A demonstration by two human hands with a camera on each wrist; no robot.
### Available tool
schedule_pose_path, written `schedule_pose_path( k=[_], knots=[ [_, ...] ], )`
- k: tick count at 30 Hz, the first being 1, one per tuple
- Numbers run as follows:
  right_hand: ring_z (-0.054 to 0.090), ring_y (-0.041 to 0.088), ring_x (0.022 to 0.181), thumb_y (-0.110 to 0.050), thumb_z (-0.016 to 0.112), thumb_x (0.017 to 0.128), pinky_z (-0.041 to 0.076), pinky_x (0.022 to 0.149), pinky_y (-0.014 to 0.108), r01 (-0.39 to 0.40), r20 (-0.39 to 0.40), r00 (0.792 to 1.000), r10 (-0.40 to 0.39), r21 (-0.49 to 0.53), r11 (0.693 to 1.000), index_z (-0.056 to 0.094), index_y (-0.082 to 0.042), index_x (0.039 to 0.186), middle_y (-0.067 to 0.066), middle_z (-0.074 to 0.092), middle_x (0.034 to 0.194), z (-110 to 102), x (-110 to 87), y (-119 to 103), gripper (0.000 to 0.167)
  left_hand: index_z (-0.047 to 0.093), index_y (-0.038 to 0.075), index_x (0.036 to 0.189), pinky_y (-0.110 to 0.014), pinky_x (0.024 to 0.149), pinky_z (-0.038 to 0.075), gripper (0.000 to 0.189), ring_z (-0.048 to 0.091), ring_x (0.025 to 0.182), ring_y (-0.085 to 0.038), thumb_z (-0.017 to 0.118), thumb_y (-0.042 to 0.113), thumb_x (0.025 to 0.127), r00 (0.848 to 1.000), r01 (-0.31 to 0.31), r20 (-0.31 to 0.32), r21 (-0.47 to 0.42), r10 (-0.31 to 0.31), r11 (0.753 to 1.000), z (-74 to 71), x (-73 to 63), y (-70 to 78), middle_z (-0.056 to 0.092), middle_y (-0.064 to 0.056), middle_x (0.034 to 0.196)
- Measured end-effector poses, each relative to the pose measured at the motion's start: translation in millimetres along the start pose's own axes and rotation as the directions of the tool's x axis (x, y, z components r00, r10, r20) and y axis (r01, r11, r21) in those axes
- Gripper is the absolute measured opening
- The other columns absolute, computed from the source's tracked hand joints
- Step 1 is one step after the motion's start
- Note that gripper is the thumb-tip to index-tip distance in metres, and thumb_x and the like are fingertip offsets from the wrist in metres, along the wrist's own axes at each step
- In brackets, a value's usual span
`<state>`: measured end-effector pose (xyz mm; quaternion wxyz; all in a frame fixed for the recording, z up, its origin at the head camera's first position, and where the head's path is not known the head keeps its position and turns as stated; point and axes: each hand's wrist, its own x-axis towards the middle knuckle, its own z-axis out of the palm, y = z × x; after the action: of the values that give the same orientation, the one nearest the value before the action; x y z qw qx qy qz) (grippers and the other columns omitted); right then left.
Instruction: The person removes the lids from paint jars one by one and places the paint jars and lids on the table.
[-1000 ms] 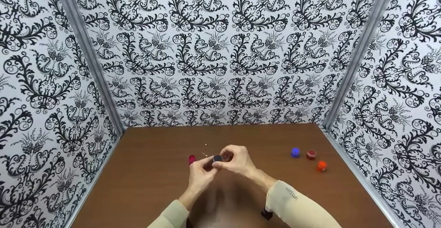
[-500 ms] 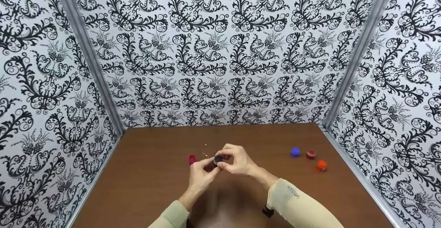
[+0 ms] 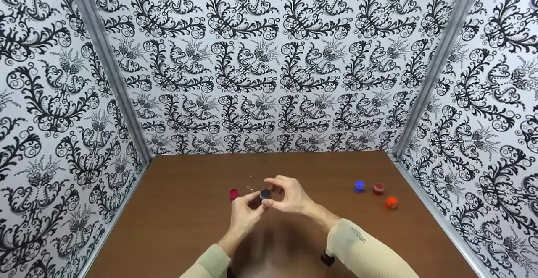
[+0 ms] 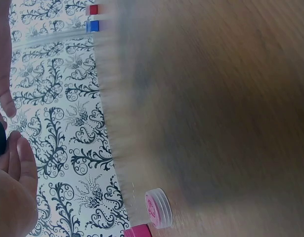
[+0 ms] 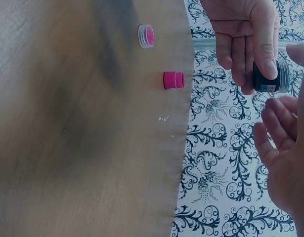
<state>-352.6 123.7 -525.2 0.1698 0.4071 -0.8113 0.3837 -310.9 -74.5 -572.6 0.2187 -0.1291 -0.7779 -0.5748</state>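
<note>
My left hand (image 3: 245, 216) holds a small black jar with a clear ridged lid (image 5: 283, 76) above the table, thumb pressed along its side. Beside the lid is my right hand (image 3: 292, 196), its fingers curved and spread apart from the jar; the thumb is close to the lid, and I cannot tell if it touches. In the right wrist view the black jar (image 5: 264, 79) lies sideways between both hands. On the table below stands a pink jar (image 5: 174, 80) without its lid, and a clear ridged lid with a pink centre (image 5: 147, 36) lies near it.
Blue (image 3: 359, 186), dark red (image 3: 378, 189) and orange (image 3: 391, 203) jars stand together on the right of the brown table (image 3: 176, 211). White crumbs (image 5: 164, 118) lie near the pink jar. Patterned walls (image 3: 260, 59) enclose the table at back and sides.
Half a second ago my right fingers were around the black jar's lid; now the index finger has lifted away from it. The left hand keeps its hold, almost unmoved.
</note>
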Motion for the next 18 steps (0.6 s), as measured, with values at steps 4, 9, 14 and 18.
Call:
schedule_pose_path(
  k=[4,9,14,18],
  knots=[
    [0.074,0.031,0.077,-0.034,0.097,0.085,0.063,0.071,0.029,-0.062,-0.061,0.996,0.061,-0.007,0.998,0.079,-0.002,0.119,0.015,0.080,0.095,4.3,-1.4,-0.9,0.050,0.089,0.006,0.112,-0.015,0.069,0.055,0.028,0.068,0.072,-0.001,0.097,0.019,0.089,1.000,0.004,-0.013,0.005,-0.004,1.000,-0.4,0.7,0.5,0.086,-0.009,0.088],
    [0.072,0.023,0.073,-0.036,0.102,0.082,0.057,0.068,0.021,-0.147,-0.083,0.985,0.150,0.031,0.989,0.078,-0.008,0.103,0.010,0.079,0.088,8.5,-0.6,-4.2,0.042,0.088,0.006,0.113,-0.016,0.072,0.061,0.024,0.078,0.079,-0.006,0.093,0.010,0.090,0.999,-0.031,-0.015,-0.002,0.031,1.000,-0.2,0.9,2.6,0.088,-0.012,0.099],
    [0.072,0.027,0.071,-0.034,0.100,0.085,0.055,0.066,0.019,-0.163,-0.093,0.982,0.164,0.017,0.987,0.078,-0.009,0.099,0.012,0.078,0.084,11.0,1.2,-6.3,0.036,0.088,0.005,0.113,-0.017,0.073,0.063,0.023,0.079,0.081,-0.007,0.091,0.007,0.090,0.999,-0.041,-0.022,0.007,0.042,0.999,0.3,0.6,3.6,0.088,-0.012,0.100],
    [0.070,0.022,0.071,-0.028,0.098,0.087,0.055,0.067,0.020,-0.113,-0.104,0.988,0.112,-0.004,0.994,0.080,-0.008,0.101,0.011,0.078,0.086,11.5,1.5,-7.1,0.030,0.089,0.006,0.112,-0.018,0.074,0.063,0.022,0.080,0.081,-0.007,0.092,0.009,0.090,1.000,-0.026,-0.016,-0.007,0.026,1.000,-0.5,1.2,3.6,0.088,-0.011,0.099]
  ],
)
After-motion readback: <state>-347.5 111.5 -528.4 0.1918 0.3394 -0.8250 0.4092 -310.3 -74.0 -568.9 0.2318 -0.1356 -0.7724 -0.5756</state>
